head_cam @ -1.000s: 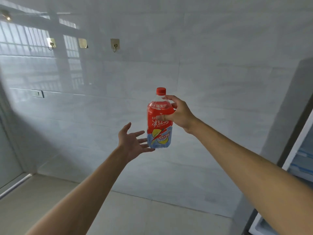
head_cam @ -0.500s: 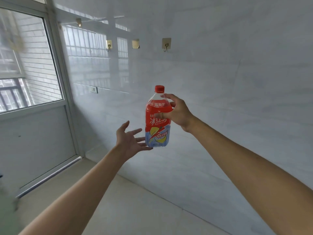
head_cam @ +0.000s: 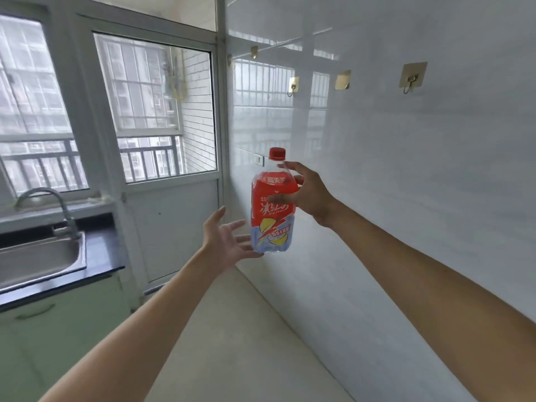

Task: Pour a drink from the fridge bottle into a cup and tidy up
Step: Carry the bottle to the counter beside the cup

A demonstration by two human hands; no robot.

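A plastic drink bottle [head_cam: 272, 219] with a red label, blue lower band and red cap [head_cam: 277, 153] is held upright in the air in front of me. My right hand [head_cam: 307, 192] grips its upper body from the right. My left hand [head_cam: 226, 242] is open, palm up, just left of the bottle's base, fingertips at or near the bottom edge. No cup is in view.
A steel sink [head_cam: 37, 256] with a tap [head_cam: 58, 207] sits in a dark counter [head_cam: 104, 250] at the left, over green cabinets [head_cam: 58, 329]. A glass balcony door [head_cam: 162, 140] stands ahead. A white tiled wall with hooks [head_cam: 412, 79] runs along the right.
My view has swung left: the fridge edge is gone, and the balcony door, sink and counter have come into sight. Both hands keep the same pose around the bottle.
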